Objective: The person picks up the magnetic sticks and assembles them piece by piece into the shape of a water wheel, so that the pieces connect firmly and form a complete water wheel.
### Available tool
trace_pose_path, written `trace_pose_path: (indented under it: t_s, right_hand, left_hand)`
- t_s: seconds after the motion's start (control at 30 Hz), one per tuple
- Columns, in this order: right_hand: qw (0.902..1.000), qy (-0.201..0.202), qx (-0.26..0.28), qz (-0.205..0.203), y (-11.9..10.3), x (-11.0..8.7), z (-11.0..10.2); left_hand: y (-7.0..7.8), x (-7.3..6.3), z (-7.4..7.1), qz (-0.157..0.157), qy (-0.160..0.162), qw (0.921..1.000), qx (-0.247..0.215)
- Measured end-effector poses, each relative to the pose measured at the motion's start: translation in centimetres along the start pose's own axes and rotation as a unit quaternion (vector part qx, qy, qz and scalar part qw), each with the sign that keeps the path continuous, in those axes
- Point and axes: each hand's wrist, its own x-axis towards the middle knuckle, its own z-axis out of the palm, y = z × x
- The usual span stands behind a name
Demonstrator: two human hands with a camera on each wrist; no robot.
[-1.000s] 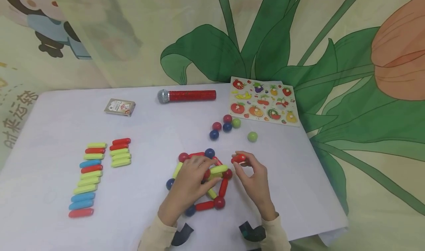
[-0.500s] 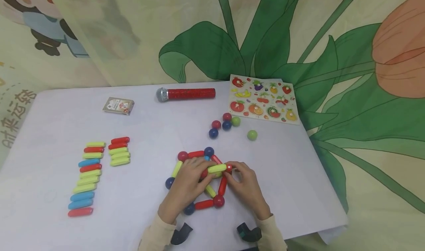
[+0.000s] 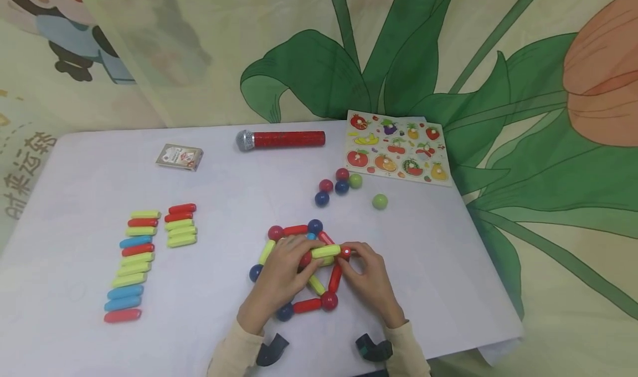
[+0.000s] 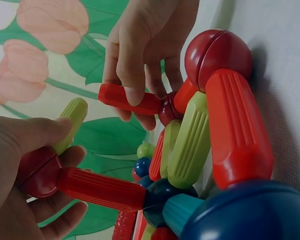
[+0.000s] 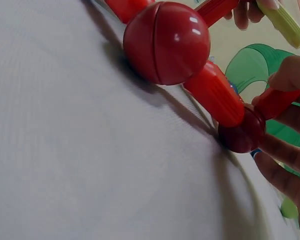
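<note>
Head view bright | wrist views dimmer | red ball [image 5: 162, 47] glints | soft tablecloth [image 5: 75, 160] shadows

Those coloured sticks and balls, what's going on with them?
A person is putting together a shape of sticks and balls on the white table. The left hand holds a red ball and a yellow stick above it. The right hand pinches a red stick, its end against another red ball on the shape. Spare sticks lie off to the left, and six loose balls lie farther back.
</note>
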Motion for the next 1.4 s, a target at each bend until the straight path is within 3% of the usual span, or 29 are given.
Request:
trace_pose_path:
  t_s: [0.2, 0.43, 0.67, 0.73, 0.8, 0.87, 0.93, 1.0, 1.13, 1.2, 1.3, 1.4]
  right_hand:
    - [0.9990, -0.001, 0.040, 0.022, 0.4, -0.2, 0.0]
    - [0.9976, -0.017, 0.045, 0.049, 0.4, -0.1, 0.0]
    - [0.9975, -0.043, 0.029, 0.047, -2.9, 0.3, -1.4]
    - [0.9972, -0.042, 0.033, 0.052, -2.8, 0.2, -1.7]
    - [0.9970, -0.014, 0.037, 0.067, -2.7, 0.4, -2.2]
    - [0.9962, 0.043, 0.024, 0.072, -1.2, 0.8, -2.6]
    - [0.9913, 0.100, 0.006, 0.085, 0.4, 1.9, -3.1]
    - [0.9841, 0.129, -0.036, 0.117, 2.1, 3.3, -3.7]
    - [0.9737, 0.083, -0.118, 0.176, 4.5, 6.2, -4.9]
    - [0.9710, 0.056, -0.147, 0.180, 5.4, 7.2, -5.0]
    - [0.9737, 0.033, -0.149, 0.169, 6.1, 8.0, -4.9]
    - [0.9806, 0.016, -0.110, 0.161, 5.5, 7.7, -4.5]
  left_hand:
    - [0.0, 0.1, 0.0, -0.002, -0.002, 1.0000, -0.008]
    - [-0.1, 0.1, -0.1, -0.004, -0.006, 0.9999, -0.012]
    - [-0.1, 0.1, 0.1, -0.003, -0.003, 0.9999, -0.012]
    - [-0.1, 0.1, 0.1, -0.006, -0.003, 0.9999, -0.013]
    - [-0.1, 0.0, 0.1, -0.009, -0.004, 0.9998, -0.015]
    - [-0.1, 0.0, 0.1, -0.010, -0.003, 0.9998, -0.018]
    - [0.0, 0.0, 0.0, -0.010, 0.000, 0.9997, -0.021]
    - [0.0, 0.0, -0.1, -0.008, 0.004, 0.9996, -0.026]
    - [0.1, 0.0, -0.1, -0.009, 0.002, 0.9995, -0.032]
    - [0.2, 0.0, -0.1, -0.010, 0.000, 0.9994, -0.033]
    - [0.2, 0.0, 0.0, -0.011, 0.001, 0.9994, -0.033]
    - [0.1, -0.2, 0.0, -0.013, 0.006, 0.9993, -0.034]
